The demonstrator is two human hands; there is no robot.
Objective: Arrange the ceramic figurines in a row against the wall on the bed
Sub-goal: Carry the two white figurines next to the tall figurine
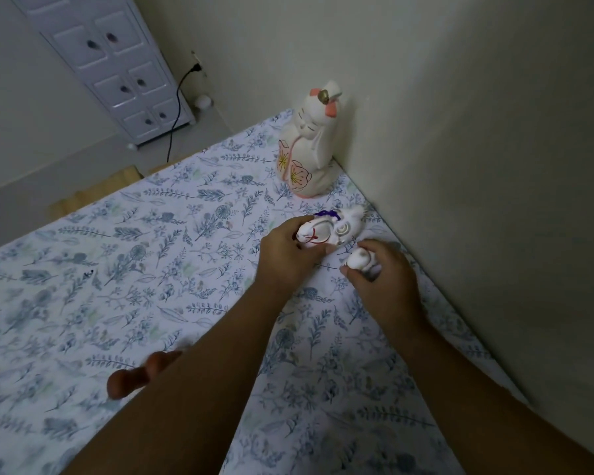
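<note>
A tall white figurine point(307, 145) with pink flowers and a pink bow stands upright on the bed, touching the wall point(460, 132). Below it, my left hand point(285, 258) grips a white horse-like figurine point(326, 231) with red lines and a purple cord, held just above the sheet close to the wall. My right hand point(381, 275) holds a small white figurine point(359, 260) right beside it. A brown figurine point(134, 375) lies on the sheet at lower left, partly hidden by my left forearm.
The bed point(117, 269) has a blue floral sheet and runs along the wall on the right. Beyond its far edge stand a white drawer cabinet point(117, 66), a black cable point(179, 108) plugged into a socket, and a wooden bed frame edge point(93, 193).
</note>
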